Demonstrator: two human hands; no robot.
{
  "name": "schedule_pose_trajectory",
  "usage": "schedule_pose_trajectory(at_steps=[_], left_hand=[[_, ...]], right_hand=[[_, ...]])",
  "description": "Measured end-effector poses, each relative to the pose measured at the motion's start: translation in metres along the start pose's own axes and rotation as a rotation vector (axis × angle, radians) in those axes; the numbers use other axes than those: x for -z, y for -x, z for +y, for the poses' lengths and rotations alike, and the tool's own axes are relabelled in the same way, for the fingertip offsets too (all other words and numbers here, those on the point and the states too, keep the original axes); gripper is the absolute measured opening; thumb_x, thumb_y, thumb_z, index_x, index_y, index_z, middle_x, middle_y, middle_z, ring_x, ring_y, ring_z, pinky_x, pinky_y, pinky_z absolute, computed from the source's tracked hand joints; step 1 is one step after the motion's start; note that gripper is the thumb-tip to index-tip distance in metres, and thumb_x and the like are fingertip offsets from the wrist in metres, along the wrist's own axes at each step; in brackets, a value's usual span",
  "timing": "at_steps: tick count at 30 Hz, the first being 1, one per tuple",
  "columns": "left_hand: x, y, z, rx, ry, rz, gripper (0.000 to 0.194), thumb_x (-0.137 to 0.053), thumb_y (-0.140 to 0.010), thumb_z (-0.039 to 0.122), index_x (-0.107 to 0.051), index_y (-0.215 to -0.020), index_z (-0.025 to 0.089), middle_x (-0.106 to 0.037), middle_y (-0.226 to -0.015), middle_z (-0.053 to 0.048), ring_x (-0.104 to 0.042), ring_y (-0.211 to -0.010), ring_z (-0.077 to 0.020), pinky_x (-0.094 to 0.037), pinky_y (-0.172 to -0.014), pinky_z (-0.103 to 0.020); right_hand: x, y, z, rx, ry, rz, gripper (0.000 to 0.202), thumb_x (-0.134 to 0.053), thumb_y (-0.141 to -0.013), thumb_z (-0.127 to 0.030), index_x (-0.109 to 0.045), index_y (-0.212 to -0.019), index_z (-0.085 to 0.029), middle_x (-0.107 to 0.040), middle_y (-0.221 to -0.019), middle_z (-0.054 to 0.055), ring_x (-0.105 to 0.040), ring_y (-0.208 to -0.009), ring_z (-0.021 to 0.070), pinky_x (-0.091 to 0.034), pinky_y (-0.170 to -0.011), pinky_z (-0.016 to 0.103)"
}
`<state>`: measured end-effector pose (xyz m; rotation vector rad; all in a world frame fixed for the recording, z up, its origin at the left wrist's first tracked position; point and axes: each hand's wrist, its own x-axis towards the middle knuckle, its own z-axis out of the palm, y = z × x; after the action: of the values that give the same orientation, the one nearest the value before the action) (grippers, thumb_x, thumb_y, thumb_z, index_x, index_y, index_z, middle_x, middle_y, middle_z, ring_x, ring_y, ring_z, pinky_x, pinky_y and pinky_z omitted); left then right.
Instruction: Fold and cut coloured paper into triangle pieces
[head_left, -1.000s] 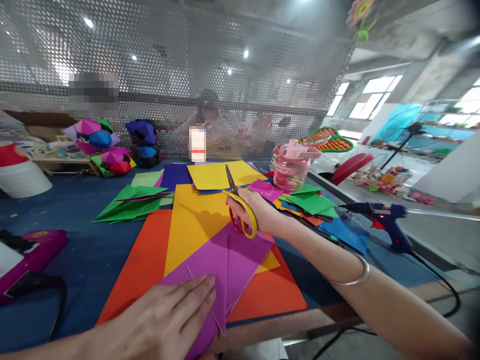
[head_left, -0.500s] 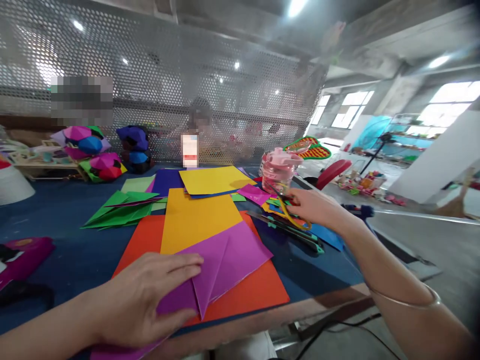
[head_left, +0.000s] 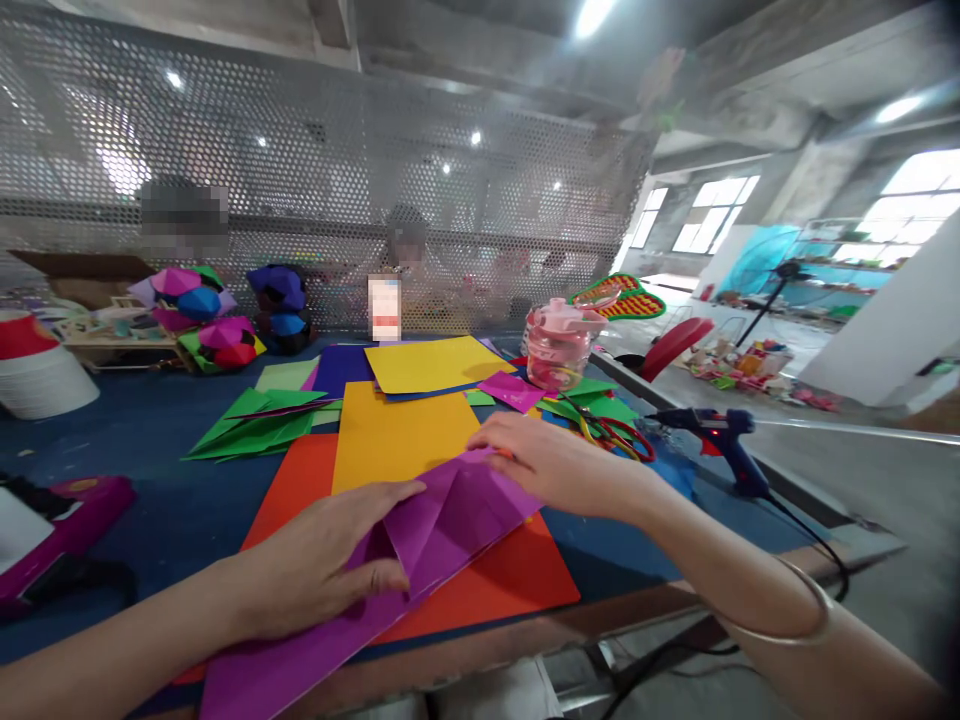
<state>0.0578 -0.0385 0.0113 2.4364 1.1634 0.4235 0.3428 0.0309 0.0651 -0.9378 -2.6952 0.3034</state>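
Note:
A sheet of purple paper [head_left: 465, 540] with a folded triangular flap slants across the orange and yellow sheets before me. My left hand [head_left: 322, 560] lies over its left part, thumb and fingers apart on either side of the flap. At the paper's upper right corner, my right hand [head_left: 551, 465] bends its fingers over the edge and grips it. A small orange spot shows by those fingertips; I cannot make out what it is. Scissors [head_left: 589, 430] with yellow and red handles lie just beyond the right hand.
A glue gun [head_left: 724, 440] with a cord stands near the right table edge. Behind are a pink bottle [head_left: 556, 345], folded green paper [head_left: 259, 425] and a yellow sheet [head_left: 435, 365]. Paper cups [head_left: 45, 375] and colourful paper shapes [head_left: 199, 315] stand left, before a perforated screen [head_left: 465, 200].
My right hand has let go of the yellow-handled scissors and moved left onto the purple paper's corner. The left hand stays on the paper, which has shifted slightly. The glue gun is more visible.

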Motion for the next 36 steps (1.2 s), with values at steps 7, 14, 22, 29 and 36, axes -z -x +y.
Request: schedule_pose_trajectory(at_steps=[7, 14, 22, 29, 36], left_hand=[[0.003, -0.016, -0.015, 0.004, 0.021, 0.319, 0.033, -0.041, -0.101, 0.027, -0.066, -0.082, 0.020, -0.071, -0.077, -0.004, -0.068, -0.070, -0.0189, -0.047, -0.068, -0.026], [0.007, -0.016, -0.017, 0.166, 0.075, 0.537, 0.036, -0.044, -0.100, 0.037, -0.051, -0.068, 0.022, -0.056, -0.062, 0.000, -0.054, -0.057, -0.0156, -0.041, -0.057, -0.025], [0.022, -0.017, -0.010, 0.373, 0.735, 0.592, 0.035, -0.070, -0.082, 0.057, -0.065, -0.085, 0.023, -0.074, -0.082, -0.002, -0.070, -0.070, -0.0231, -0.059, -0.072, -0.032], [0.019, -0.016, -0.022, 0.419, 0.866, 0.554, 0.035, -0.073, -0.083, 0.052, -0.070, -0.100, 0.021, -0.078, -0.092, -0.004, -0.073, -0.076, -0.0233, -0.058, -0.073, -0.031], [0.018, -0.016, -0.027, 0.428, 0.959, 0.512, 0.030, -0.069, -0.089, 0.047, -0.070, -0.106, 0.022, -0.078, -0.094, -0.003, -0.073, -0.077, -0.0207, -0.057, -0.076, -0.030]], right_hand=[[-0.045, -0.056, -0.009, 0.093, -0.227, -0.001, 0.027, -0.042, -0.104, -0.025, -0.068, -0.106, -0.017, -0.073, -0.106, 0.011, -0.067, -0.099, 0.0234, -0.050, -0.089, 0.037], [-0.068, -0.042, -0.001, -0.060, -0.335, 0.119, 0.047, -0.056, -0.098, -0.049, -0.053, -0.133, -0.019, -0.062, -0.134, 0.015, -0.060, -0.121, 0.0285, -0.045, -0.101, 0.043], [-0.075, -0.042, 0.004, -0.162, -0.650, 0.117, 0.066, -0.077, -0.079, -0.036, -0.047, -0.135, -0.018, -0.069, -0.098, 0.005, -0.065, -0.088, 0.0217, -0.050, -0.077, 0.034], [-0.077, -0.042, 0.004, -0.159, -0.753, 0.162, 0.065, -0.082, -0.074, -0.033, -0.053, -0.131, -0.021, -0.070, -0.096, 0.002, -0.064, -0.087, 0.0198, -0.049, -0.073, 0.030], [-0.080, -0.043, 0.006, -0.167, -0.831, 0.151, 0.069, -0.084, -0.072, -0.037, -0.052, -0.131, -0.021, -0.067, -0.085, -0.001, -0.062, -0.077, 0.0177, -0.047, -0.066, 0.028]])
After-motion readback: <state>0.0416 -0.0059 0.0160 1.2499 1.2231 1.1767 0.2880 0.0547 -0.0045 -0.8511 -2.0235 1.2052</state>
